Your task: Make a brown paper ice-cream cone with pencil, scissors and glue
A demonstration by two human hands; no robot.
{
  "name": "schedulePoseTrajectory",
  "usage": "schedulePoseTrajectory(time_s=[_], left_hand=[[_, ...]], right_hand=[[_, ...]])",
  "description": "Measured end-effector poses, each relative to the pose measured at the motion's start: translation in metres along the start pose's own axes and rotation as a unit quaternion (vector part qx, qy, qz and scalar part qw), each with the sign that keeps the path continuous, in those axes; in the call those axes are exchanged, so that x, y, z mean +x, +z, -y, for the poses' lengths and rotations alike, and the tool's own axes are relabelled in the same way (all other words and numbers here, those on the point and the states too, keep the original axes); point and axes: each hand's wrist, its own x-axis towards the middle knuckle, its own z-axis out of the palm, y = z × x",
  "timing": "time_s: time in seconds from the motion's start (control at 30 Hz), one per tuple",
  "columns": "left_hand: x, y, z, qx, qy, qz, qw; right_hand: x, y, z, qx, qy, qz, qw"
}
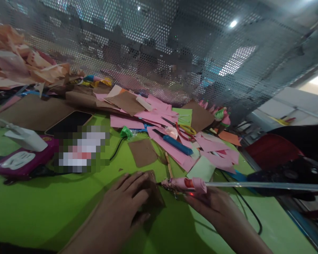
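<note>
My left hand (131, 192) lies with outstretched fingers on a small brown piece of card (157, 197), partly covering it. From the other side, my right hand (216, 204) grips a pink glue gun (177, 184) with a small red light. Its dark nozzle points left and meets the edge of the brown card, or hovers just over it; I cannot tell which. A long clear glue stick (254, 185) sticks out of the gun's back end. Just beyond my left fingers, a second brown piece (142, 152) rests on the green table (69, 208).
A blue utility knife (177, 144) and scissors (185, 130) lie on scattered pink paper (159, 109). At left are a black-screened phone (70, 122) and a purple power strip (23, 160) with a white charger (26, 137). A perforated metal screen (148, 46) stands behind. A black cable (250, 211) curves at right.
</note>
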Motion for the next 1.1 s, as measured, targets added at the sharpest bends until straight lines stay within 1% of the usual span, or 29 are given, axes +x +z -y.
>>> schedulePoseTrajectory(time_s=[0.1,0.27,0.43,0.57,0.77,1.0,1.1], left_hand=[[0.001,-0.001,-0.001,0.002,-0.001,0.005,1.0],[0.0,-0.001,-0.001,0.013,-0.001,0.009,1.0],[-0.001,0.0,0.0,0.017,-0.001,0.007,1.0],[-0.002,-0.001,0.0,0.012,0.004,0.008,1.0],[-0.001,0.0,0.0,0.003,0.004,0.003,1.0],[-0.001,-0.002,-0.001,-0.001,0.003,0.002,1.0],[-0.001,-0.002,-0.001,-0.002,0.005,-0.003,1.0]], right_hand=[[-0.002,-0.003,0.001,0.031,-0.006,0.019,0.999],[-0.004,-0.001,-0.002,0.048,-0.001,0.03,0.998],[-0.005,0.004,-0.008,0.125,0.009,0.043,0.991],[-0.004,0.005,-0.008,0.171,0.001,0.052,0.984],[-0.008,0.001,-0.003,0.136,0.011,0.057,0.989],[-0.011,-0.01,0.013,0.102,0.018,0.074,0.992],[-0.011,-0.011,0.016,0.075,0.008,0.054,0.996]])
